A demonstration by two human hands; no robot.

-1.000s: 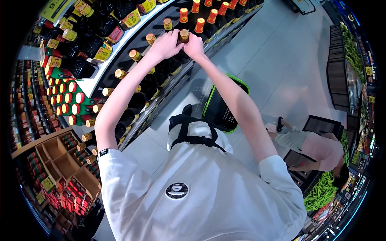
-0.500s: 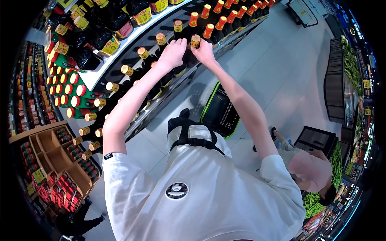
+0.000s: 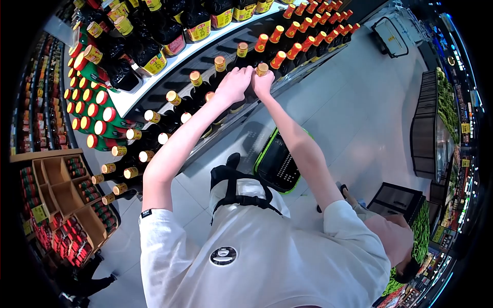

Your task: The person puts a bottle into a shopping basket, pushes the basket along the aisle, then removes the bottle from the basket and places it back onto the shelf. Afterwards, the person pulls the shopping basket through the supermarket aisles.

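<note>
Both my hands reach to the front of a lower shelf of dark sauce bottles, possibly soy sauce. My right hand (image 3: 263, 84) is closed round the neck of one dark sauce bottle, whose yellow-orange cap (image 3: 262, 68) shows above the fingers. Right beside it, my left hand (image 3: 233, 87) has curled fingers near the same bottle; its fingertips are hidden, so what they hold cannot be seen. Behind the hands stand bottles with yellow caps (image 3: 220, 62). Just to the right are rows of red-capped bottles (image 3: 278, 60).
Above is a white shelf edge (image 3: 134, 95) with larger dark bottles. A black basket with a green rim (image 3: 263, 159) rests on the floor by my feet. Another person (image 3: 393, 236) is at the right, near green vegetables (image 3: 422, 231). A wooden display rack (image 3: 95, 226) stands at left.
The view has shifted, so the shelf appears lower and farther right. My left hand's fingers have come slightly closer to my right hand. The right hand still grips the bottle.
</note>
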